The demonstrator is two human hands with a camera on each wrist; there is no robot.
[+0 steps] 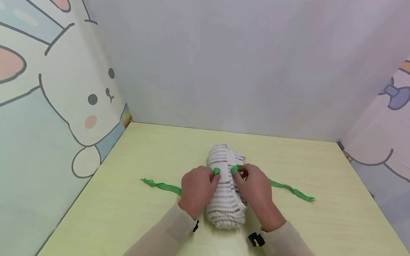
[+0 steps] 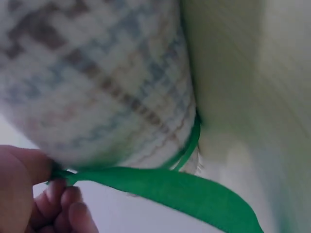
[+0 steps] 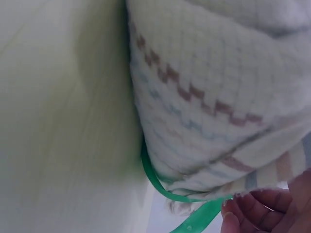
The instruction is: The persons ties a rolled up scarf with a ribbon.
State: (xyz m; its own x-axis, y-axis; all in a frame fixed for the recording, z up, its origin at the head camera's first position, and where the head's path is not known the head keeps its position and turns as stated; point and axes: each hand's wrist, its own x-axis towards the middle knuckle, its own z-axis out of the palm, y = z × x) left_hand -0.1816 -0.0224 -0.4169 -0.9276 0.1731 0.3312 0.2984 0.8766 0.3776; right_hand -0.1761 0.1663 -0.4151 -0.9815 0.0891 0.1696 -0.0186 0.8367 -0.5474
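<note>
A rolled-up white cloth (image 1: pixel 223 199) with rows of small blue, brown and pink marks lies lengthwise between my hands. A green ribbon (image 2: pixel 170 191) passes round the roll and comes up on both sides. On the left side my left hand (image 1: pixel 198 187) pinches the ribbon between thumb and fingers, close against the cloth. My right hand (image 1: pixel 256 186) pinches the other side of the ribbon (image 3: pixel 197 218) over the roll's right part. The ribbon's loose left end (image 1: pixel 168 187) and loose right end (image 1: pixel 293 191) trail outward on the table.
The pale yellow-green table (image 1: pixel 139 224) meets a plain light wall (image 1: pixel 228 68) at the back. Side walls carry cartoon figures, with a rabbit (image 1: pixel 78 111) on the left. A black clip (image 1: pixel 256 239) sits by my right cuff.
</note>
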